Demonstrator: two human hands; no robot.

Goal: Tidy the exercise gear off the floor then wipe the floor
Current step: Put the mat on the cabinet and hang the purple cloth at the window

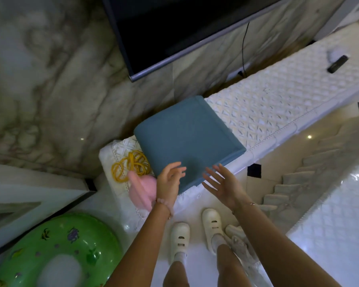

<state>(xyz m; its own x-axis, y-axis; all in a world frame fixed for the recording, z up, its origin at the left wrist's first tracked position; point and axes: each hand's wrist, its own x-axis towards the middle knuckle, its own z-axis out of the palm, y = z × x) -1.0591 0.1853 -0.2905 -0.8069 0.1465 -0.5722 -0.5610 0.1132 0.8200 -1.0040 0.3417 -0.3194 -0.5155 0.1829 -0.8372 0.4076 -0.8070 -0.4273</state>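
Both my hands are out over the near edge of the folded blue mat [189, 139], which sits mid-frame on the white quilted bench [278, 104]. Left hand [169, 180] has fingers spread and loose, gripping nothing; its fingertips look right at the mat's near corner, though I can't tell if they touch. Right hand [221, 184] is spread flat, palm showing, empty, just off the mat's near edge.

Progress, as I read it: the mat looks stowed, and so do the yellow bands [131, 165] and a pink thing [142, 189] beside it at center left. Still on the floor at lower left is the green ring [56, 251], and a pale cloth [239, 243] lies by my right shoe. Wiping seems not yet begun.

The mat's long axis runs from lower left to upper right, along the bench, its far short end toward the TV [174, 32].
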